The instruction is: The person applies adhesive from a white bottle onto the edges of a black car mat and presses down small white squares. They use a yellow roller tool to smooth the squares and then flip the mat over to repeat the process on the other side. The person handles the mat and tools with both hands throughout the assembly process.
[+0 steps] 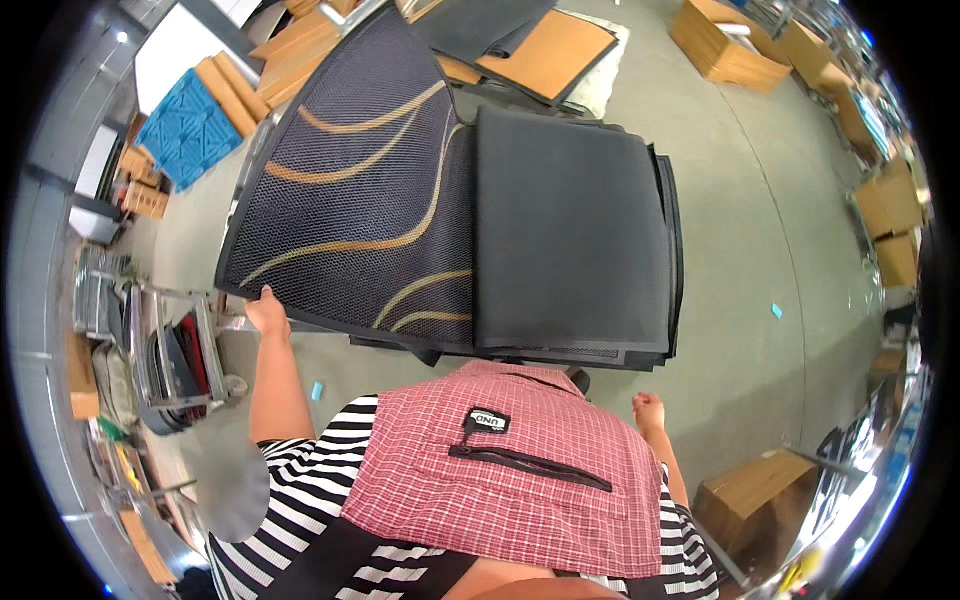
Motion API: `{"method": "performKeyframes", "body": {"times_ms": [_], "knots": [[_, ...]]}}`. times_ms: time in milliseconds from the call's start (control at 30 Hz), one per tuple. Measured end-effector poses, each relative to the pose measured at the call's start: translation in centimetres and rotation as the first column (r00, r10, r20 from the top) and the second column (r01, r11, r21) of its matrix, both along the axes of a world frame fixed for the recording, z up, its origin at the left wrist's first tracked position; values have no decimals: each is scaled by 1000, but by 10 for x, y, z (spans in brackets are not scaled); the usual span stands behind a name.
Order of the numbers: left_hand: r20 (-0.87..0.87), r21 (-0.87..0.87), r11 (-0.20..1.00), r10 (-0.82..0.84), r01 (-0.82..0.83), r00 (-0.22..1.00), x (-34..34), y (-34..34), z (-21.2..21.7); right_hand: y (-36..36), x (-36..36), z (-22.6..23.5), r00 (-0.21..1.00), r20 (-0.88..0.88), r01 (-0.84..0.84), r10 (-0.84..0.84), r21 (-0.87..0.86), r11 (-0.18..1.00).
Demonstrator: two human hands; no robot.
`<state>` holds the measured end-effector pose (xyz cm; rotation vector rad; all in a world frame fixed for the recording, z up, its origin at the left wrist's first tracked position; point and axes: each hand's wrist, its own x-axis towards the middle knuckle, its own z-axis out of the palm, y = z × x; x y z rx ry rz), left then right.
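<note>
A dark textured floor mat (pixel 345 215) with tan and gold curved lines lies before me, its left part spread wide. My left hand (pixel 267 313) grips its near left corner, thumb on top and fingers hidden under the edge. To the right, a plain black mat surface (pixel 570 230) covers the pile; I cannot tell whether it is a separate mat or a folded-over part. Edges of more mats show beneath it. My right hand (pixel 648 408) hangs near my apron (pixel 540 430), below the pile's near right corner, touching no mat. Its fingers are curled with nothing visible in them.
Beyond the pile lie flat black and tan sheets (pixel 550 55). Open cardboard boxes (pixel 728 45) stand far right, and another box (pixel 755 500) is near right. A blue plastic pallet (pixel 190 130) leans far left. At left stands a metal rack (pixel 175 350) holding mats.
</note>
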<state>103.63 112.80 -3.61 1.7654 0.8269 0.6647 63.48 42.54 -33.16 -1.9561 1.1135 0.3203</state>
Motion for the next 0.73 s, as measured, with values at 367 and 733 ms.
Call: {"method": "performKeyframes", "body": {"times_ms": [367, 733], "knots": [[-485, 551, 561, -388, 618, 784, 36, -94, -30, 9, 37, 48, 809, -220, -538, 545, 98, 837], [335, 104, 508, -828, 855, 451, 7, -317, -4, 12, 43, 33, 936, -283, -177, 211, 144, 974]]}}
